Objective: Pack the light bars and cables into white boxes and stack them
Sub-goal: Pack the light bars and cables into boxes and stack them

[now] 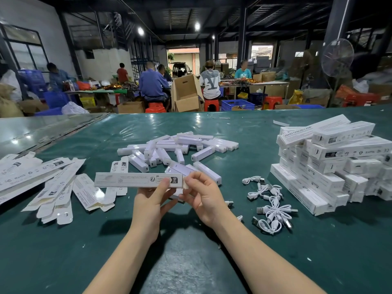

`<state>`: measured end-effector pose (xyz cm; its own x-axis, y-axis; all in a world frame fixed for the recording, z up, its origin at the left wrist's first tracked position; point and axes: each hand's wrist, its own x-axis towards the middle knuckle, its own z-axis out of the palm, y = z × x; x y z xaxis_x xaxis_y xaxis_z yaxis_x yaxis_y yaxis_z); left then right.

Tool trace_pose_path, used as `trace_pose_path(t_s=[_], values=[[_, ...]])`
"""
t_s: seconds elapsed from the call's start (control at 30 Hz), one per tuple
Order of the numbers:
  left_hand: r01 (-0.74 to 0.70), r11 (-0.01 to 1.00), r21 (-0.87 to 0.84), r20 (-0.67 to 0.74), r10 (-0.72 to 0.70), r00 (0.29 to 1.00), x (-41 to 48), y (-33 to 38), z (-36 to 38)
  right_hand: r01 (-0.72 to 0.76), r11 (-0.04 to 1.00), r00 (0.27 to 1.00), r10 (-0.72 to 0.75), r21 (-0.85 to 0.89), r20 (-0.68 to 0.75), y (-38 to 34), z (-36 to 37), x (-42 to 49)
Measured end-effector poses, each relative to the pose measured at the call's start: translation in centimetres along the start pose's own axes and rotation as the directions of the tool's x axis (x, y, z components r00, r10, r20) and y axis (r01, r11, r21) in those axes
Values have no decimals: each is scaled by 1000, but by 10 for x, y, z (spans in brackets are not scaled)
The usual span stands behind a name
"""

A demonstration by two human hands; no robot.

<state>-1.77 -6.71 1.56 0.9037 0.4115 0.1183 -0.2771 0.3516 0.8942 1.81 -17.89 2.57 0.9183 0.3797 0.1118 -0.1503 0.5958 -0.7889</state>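
On the green table (191, 262) of a busy workshop, a big stack of packed boxes (328, 162) stands at the right, but many light bars (180, 147), loose cables (271, 209) and flat boxes (48, 183) are left to pack. The left hand (148, 200) grips one white box (127, 180) from below and the right hand (203, 198) pinches its right end, probably to close the flap. Only the cables lie between the hands and the stack.

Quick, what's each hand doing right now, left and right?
Left hand: holding the white box from below, thumb on its front.
Right hand: fingers pinching the same box at its right end.
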Motion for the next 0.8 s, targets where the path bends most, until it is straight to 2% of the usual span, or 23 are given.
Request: trace_pose_path(t_s=[0.23, 0.4, 0.53, 0.7, 0.8], values=[[70, 995, -71, 3, -70, 998, -1, 1, 2, 6, 999, 997, -8, -40, -74, 2, -2, 1], [-16, 1000, 22, -30, 17, 999, -2, 1, 3, 81, 981, 985, -105, -174, -134, 6, -2, 2], [-18, 1000, 22, -37, 19, 999, -3, 2, 6, 113, 979, 972, -144, -168, -185, 6, -1, 2], [0, 1000, -11, -37, -1, 999, -4, -1, 7, 82, 989, 958, -112, -122, -264, 7, 3, 2], [9, 1000, -11, -50, -9, 999, -4, -2, 8, 105, 980, 946, -151, -168, -287, 7, 5, 1]])
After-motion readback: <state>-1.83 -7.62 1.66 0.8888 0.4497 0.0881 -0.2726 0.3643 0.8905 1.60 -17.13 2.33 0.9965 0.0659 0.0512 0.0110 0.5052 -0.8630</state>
